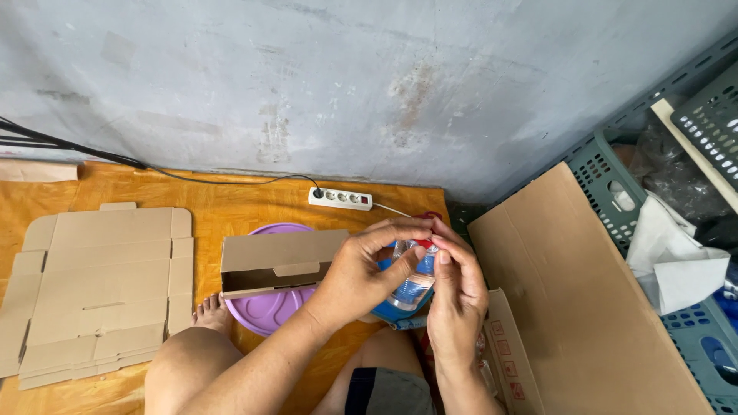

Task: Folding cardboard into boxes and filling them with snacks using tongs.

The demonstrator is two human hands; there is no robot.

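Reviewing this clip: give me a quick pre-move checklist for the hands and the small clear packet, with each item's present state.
1. Left hand grips packet: ok.
2. Right hand on packet: ok, fingers at its top.
3. Packet contents identifiable: cannot tell, blue and clear, mostly hidden.
4. Open box within reach: ok, beside left hand, resting on purple lid.
5. Flat cartons stacked apart on mat: ok.
6. Box interior clear: cannot tell.
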